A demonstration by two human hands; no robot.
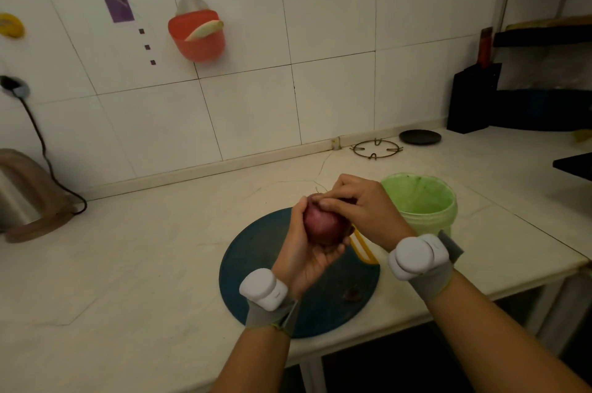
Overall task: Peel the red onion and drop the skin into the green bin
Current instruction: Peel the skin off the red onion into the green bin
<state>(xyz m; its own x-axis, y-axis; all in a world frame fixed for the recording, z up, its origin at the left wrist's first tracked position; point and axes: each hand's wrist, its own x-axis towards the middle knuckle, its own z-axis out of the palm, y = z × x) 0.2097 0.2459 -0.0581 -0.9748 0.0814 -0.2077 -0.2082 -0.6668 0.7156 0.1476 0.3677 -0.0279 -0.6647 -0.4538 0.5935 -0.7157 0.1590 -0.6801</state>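
My left hand (304, 251) cups the red onion (323, 226) from below, holding it above the round dark blue cutting board (256, 264). My right hand (358, 203) reaches over the top of the onion, fingertips pinched on the skin near its tip. The green bin (426, 200) stands open on the counter just right of my hands, behind my right wrist. A small scrap of onion skin (351, 295) lies on the board near its front right.
A yellow-handled tool (363, 250) lies on the board under my right wrist. A kettle (22, 194) with its cord sits at the far left. A metal trivet (376, 148), a black lid (420, 137) and a knife block (472, 97) are at the back right. The counter edge runs close in front.
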